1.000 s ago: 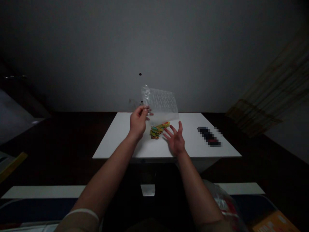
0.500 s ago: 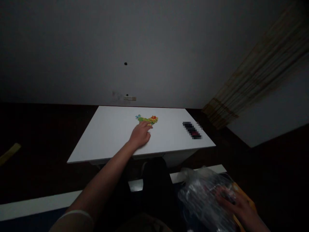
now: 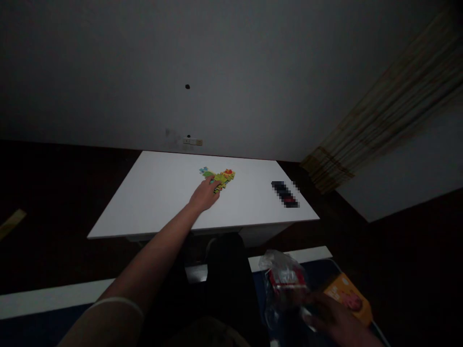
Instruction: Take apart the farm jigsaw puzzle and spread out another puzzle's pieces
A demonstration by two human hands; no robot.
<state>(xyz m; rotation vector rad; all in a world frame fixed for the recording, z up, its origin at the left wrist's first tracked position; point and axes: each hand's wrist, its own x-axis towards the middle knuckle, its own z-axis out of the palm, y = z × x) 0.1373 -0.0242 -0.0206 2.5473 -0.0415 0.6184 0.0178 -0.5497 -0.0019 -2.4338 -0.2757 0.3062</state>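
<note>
A small heap of colourful flat puzzle pieces (image 3: 220,175) lies near the middle of the white table (image 3: 155,193). My left hand (image 3: 204,194) rests on the table with its fingers reaching onto the near edge of the heap, slightly spread. My right hand (image 3: 334,322) is down at the lower right, dim and blurred, beside a crumpled clear plastic bag (image 3: 284,282) with red print; its fingers touch the bag's lower edge.
A dark blurred-out object (image 3: 285,193) lies on the table's right side. An orange box (image 3: 349,300) sits on the floor by the bag. A white ledge (image 3: 47,301) runs across below the table. A wall is behind, a striped curtain (image 3: 390,106) at right.
A second ago my left hand held the clear bag up over the pieces. Now the bag is down at the lower right by my right hand, and my left hand is on the pieces.
</note>
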